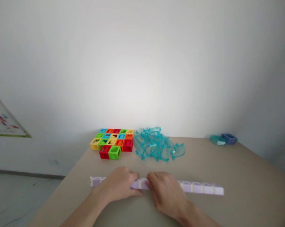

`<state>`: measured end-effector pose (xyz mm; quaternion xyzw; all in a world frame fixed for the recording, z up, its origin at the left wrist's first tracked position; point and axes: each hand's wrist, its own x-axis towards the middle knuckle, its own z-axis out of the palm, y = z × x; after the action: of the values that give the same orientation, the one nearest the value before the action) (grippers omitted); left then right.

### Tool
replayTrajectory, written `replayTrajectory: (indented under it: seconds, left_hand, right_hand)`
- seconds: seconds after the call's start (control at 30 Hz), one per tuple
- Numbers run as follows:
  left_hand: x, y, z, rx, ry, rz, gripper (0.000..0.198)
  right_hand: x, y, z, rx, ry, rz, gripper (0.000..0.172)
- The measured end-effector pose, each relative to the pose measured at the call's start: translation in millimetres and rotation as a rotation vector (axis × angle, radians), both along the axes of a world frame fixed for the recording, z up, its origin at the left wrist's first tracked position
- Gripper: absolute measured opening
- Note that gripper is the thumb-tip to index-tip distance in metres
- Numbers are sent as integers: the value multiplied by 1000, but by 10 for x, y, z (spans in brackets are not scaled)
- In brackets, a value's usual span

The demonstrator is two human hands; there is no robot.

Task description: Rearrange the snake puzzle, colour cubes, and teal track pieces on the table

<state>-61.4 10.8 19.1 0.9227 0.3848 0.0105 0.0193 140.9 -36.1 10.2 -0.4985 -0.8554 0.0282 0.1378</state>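
Observation:
A long, straight row of joined light-purple blocks [198, 188] with whitish seams lies across the front of the table. My left hand [123, 184] is closed round it left of its middle, thumb on the near side and fingers over the top. Just to the right, my right hand [164, 192] grips the same row from above, its fingers curled over the far side. A short stretch of the row shows between the two hands. Its left end sticks out past my left wrist, and a longer part reaches out to the right.
Behind my hands, colourful hollow cubes [114, 143] stand packed together at the left. Beside them lies a heap of clear teal curved track pieces [154, 145]. At the back right sit a teal piece [218, 140] and a small blue box [229, 138]. A white wall rises behind the table [227, 164].

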Motion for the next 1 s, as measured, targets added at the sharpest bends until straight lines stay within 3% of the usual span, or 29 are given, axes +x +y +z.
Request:
replayTrajectory:
  seconds: [0.17, 0.33, 0.7, 0.8, 0.93, 1.0]
  left_hand:
    - [-83, 35, -13, 57, 31, 42, 26]
    - [-10, -13, -9, 63, -139, -34, 17]
    - [27, -74, 50, 67, -278, -82, 21]
    - [71, -89, 43, 158, -359, -104, 21]
    - [85, -132, 46, 353, -579, -164, 17]
    - [69, -156, 30, 341, -675, -211, 12]
  right_hand:
    - [90, 76, 37, -19, -96, 0, 16]
    - [69, 115, -10, -9, -90, 15, 17]
    - [58, 70, -19, 130, 52, 30, 11]
    - [60, 88, -33, 122, 56, 21, 14]
    - [100, 102, -11, 153, 98, -94, 20]
    - [126, 98, 6, 211, 145, -141, 22]
